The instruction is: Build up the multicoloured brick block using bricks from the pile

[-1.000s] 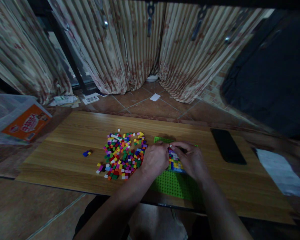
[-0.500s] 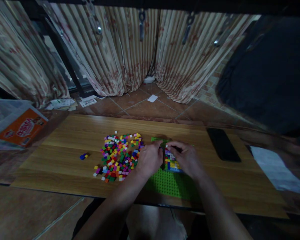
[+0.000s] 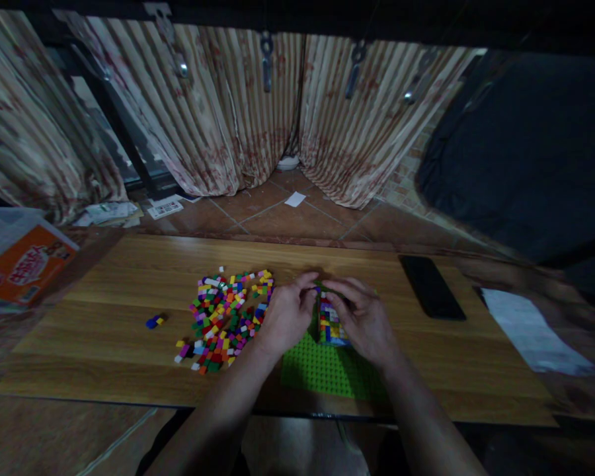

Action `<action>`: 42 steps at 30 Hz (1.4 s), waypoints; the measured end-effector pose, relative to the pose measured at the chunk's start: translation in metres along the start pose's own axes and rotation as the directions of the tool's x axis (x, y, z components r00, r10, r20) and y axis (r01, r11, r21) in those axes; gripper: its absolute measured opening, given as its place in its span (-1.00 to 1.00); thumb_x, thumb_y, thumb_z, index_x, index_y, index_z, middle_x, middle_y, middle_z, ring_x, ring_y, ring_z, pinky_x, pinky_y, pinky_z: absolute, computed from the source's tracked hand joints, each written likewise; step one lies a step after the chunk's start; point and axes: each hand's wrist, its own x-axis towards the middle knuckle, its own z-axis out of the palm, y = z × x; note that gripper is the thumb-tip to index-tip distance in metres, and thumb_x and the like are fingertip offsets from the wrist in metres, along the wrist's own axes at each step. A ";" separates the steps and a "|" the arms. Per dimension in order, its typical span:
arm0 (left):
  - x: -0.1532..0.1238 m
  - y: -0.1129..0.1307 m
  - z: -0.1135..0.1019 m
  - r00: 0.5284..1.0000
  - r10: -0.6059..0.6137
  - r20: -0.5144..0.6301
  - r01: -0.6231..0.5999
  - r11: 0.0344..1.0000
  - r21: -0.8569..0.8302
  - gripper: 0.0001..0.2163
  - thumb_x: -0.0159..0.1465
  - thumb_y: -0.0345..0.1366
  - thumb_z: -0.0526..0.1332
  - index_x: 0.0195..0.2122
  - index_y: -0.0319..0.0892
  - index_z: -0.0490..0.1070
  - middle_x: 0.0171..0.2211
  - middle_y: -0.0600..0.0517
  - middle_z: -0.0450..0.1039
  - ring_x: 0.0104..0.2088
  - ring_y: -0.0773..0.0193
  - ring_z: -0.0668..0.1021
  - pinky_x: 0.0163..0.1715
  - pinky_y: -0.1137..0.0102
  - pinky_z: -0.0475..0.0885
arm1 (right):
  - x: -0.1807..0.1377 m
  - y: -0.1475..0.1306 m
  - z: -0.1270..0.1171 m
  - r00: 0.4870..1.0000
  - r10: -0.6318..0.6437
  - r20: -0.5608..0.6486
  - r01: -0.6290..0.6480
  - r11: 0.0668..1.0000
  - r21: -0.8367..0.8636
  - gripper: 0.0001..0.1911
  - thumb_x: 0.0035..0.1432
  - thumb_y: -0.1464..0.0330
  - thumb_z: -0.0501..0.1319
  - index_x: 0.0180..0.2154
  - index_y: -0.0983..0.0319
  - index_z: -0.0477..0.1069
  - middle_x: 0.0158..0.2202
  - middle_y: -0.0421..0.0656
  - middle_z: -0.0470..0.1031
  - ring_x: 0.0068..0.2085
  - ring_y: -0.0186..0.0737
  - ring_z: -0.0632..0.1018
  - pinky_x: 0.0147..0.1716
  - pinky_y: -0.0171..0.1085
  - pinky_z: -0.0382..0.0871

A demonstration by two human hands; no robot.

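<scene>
- On the table [image 3: 104, 330], close to the near edge: a green plate [image 3: 327, 370] with bumps, lying flat.
- On the far half of the plate: a patch of built bricks [image 3: 330, 324], many colours, pressed on in rows.
- At the left side of the patch: the left hand [image 3: 285, 316], fingers bent, tips up by the far edge of the plate.
- At the right side: the right hand [image 3: 365, 322], fingers bent too, tips on the far end of the patch, almost meeting the left ones.
- Cannot tell whether holding a tiny brick between the fingertips or just pressing down; too dark and too small to see.
- Just left of the left hand: a pile of loose bricks [image 3: 223, 316], spread out low on the table.
- Further left, all alone: a small blue and yellow piece [image 3: 153, 322].
- Off to the right, well apart from the plate: a black phone [image 3: 430, 296] and a white paper [image 3: 528, 329].
- Single bricks: probably very light, hard and smooth, so easy to drop and quick to bounce away.
- Best taken by two side faces, thumb and one finger, bumps up.
- Plate: likely thin, stiff and light; might slide when pushed, so best held down at a bare green edge.
- Built patch: likely firm when pressed from above, but easy to pop off when pulled from the side.
</scene>
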 end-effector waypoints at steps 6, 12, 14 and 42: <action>0.002 -0.002 -0.001 0.999 0.007 0.042 -0.003 0.997 -0.081 -0.66 0.27 -0.30 0.15 0.06 -0.17 0.45 -0.12 -0.05 0.59 -0.13 0.20 0.61 -0.08 0.32 0.51 | 0.002 -0.007 0.000 0.996 -0.095 0.001 0.095 0.995 -0.015 -0.76 0.26 0.39 0.18 -0.07 0.09 0.52 -0.14 -0.14 0.56 -0.11 -0.16 0.51 -0.09 -0.13 0.36; 0.003 -0.006 0.001 0.998 -0.015 0.059 0.025 0.984 -0.178 -0.66 0.24 -0.23 0.19 0.02 -0.18 0.47 -0.21 -0.04 0.60 -0.25 0.22 0.61 -0.18 0.34 0.52 | 0.002 -0.006 0.001 0.995 -0.096 0.001 0.096 0.993 0.074 -0.71 0.25 0.48 0.16 -0.06 0.08 0.52 -0.22 -0.16 0.55 -0.17 -0.23 0.51 -0.13 -0.22 0.39; 0.004 -0.006 0.001 0.997 -0.026 0.074 0.041 0.978 -0.206 -0.66 0.23 -0.22 0.21 0.02 -0.19 0.47 -0.24 -0.03 0.60 -0.27 0.23 0.61 -0.20 0.34 0.52 | 0.002 -0.007 0.001 0.995 -0.101 0.003 0.101 0.992 0.073 -0.71 0.25 0.48 0.16 -0.06 0.08 0.51 -0.23 -0.17 0.54 -0.18 -0.24 0.51 -0.13 -0.23 0.38; 0.014 -0.001 0.008 0.965 -0.254 0.062 0.261 0.956 -0.134 -0.72 0.11 -0.13 0.24 -0.29 -0.21 0.59 -0.39 0.00 0.61 -0.33 0.19 0.59 -0.26 0.37 0.46 | 0.001 -0.003 -0.003 0.993 0.119 -0.007 -0.119 0.993 -0.020 -0.82 0.23 0.47 0.19 -0.22 0.16 0.54 -0.25 -0.18 0.57 -0.17 -0.22 0.52 -0.07 -0.22 0.30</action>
